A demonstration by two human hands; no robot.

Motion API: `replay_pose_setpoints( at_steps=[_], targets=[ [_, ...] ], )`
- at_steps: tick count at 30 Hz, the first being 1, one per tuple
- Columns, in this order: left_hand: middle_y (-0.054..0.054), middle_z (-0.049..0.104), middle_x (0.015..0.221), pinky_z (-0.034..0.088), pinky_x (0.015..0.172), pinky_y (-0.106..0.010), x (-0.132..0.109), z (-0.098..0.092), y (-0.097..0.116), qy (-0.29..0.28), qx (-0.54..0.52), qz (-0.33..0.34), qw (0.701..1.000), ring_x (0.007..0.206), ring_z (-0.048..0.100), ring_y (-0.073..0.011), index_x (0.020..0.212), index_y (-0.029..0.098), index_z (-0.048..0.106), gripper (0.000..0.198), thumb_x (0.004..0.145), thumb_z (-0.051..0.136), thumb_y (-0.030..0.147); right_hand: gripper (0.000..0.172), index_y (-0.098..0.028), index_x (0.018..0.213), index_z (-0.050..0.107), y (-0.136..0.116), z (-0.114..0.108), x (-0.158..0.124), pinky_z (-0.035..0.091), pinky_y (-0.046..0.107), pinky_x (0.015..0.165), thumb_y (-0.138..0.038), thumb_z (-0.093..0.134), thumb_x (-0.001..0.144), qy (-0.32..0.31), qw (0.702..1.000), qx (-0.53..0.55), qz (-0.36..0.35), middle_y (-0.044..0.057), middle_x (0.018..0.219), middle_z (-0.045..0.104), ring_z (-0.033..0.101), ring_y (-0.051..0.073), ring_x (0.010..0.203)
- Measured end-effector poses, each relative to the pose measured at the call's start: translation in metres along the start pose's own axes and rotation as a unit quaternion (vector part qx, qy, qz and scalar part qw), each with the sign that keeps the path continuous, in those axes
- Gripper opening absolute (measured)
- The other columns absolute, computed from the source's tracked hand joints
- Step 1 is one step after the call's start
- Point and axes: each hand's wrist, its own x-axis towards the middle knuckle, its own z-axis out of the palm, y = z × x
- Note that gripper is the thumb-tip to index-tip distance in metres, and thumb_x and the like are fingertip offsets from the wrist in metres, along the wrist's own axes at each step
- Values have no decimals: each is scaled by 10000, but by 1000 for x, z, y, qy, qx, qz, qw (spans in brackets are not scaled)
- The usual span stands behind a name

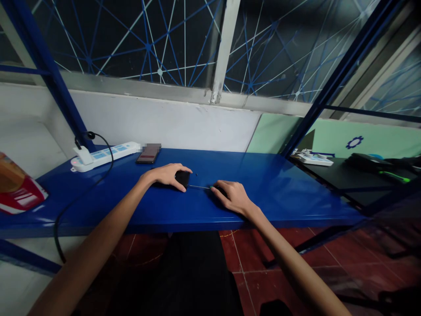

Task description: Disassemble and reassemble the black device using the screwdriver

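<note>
My left hand (pixel 169 174) is closed around a black block-like object (pixel 182 177) that rests on the blue table; its exact kind cannot be made out. From the right, my right hand (pixel 232 195) grips a screwdriver, its handle mostly hidden under the fingers. The thin metal shaft of the screwdriver (pixel 199 187) points left, its tip at or close to the black object's right side. A tiny dark piece (pixel 196 174), perhaps a screw, lies on the table just beyond the shaft.
A white power strip (pixel 113 152) with a plugged-in black cable (pixel 95 184) lies at the back left, beside a phone (pixel 149 154). A red package (pixel 23 188) stands at the left edge. Blue frame posts (pixel 315 114) rise on both sides. Another white strip (pixel 315 159) lies right.
</note>
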Motion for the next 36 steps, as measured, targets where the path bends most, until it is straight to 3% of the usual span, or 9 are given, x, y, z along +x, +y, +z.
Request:
replay_pose_setpoints(
  at_steps=[8,15,19,23,27,30,33,36],
  targets=[
    [-86,514,1249,379,880,-380,2,3,-7,7,-8,7,1000,1131,472,-316,1368,323,463,835,633,705,638,369,-175,849,624,10,1,1,312,247,584,-534,542,878,19,999,38,1,38,826,616,533,132,668],
    [-88,514,1255,367,894,-394,3,3,-7,7,-7,11,1000,1142,461,-322,1375,305,456,841,639,701,633,290,-189,853,569,6,-5,4,301,241,561,-478,597,856,5,995,97,-19,10,782,614,473,104,589],
    [-77,527,1201,375,872,-379,3,4,-7,23,-8,17,1000,1101,481,-306,1346,309,492,824,622,719,628,344,-183,815,557,4,-10,12,272,242,517,-525,580,841,-46,984,171,19,-30,619,538,412,98,526],
    [-65,530,1105,397,820,-351,4,4,-5,36,-10,17,999,1016,508,-276,1315,311,531,810,600,738,629,480,-167,681,550,4,-16,25,263,247,479,-591,450,883,-131,951,272,68,-32,551,456,360,91,492],
    [-65,513,1085,409,813,-333,4,5,-6,46,-15,27,998,979,516,-255,1282,272,566,795,589,755,612,515,-159,638,556,6,-19,31,270,259,468,-595,441,887,-201,928,302,84,-12,540,474,348,88,466],
    [-64,509,1083,411,810,-332,5,6,-6,45,-11,28,999,982,515,-256,1287,260,562,794,599,751,609,495,-174,633,547,7,-15,28,265,263,487,-572,434,903,-172,948,260,58,-12,546,485,372,94,476],
    [-60,514,1076,408,805,-336,6,6,-6,45,-6,25,999,978,513,-259,1292,271,557,790,604,748,608,451,-187,670,562,6,-10,22,245,266,520,-540,436,921,-109,982,156,10,-19,544,487,387,101,493],
    [-60,518,1070,404,802,-340,6,6,-6,48,-12,26,998,958,514,-251,1280,262,569,780,598,756,590,360,-190,784,585,6,-6,16,229,264,539,-517,492,903,-54,997,50,-29,7,626,565,440,119,540]
  ],
)
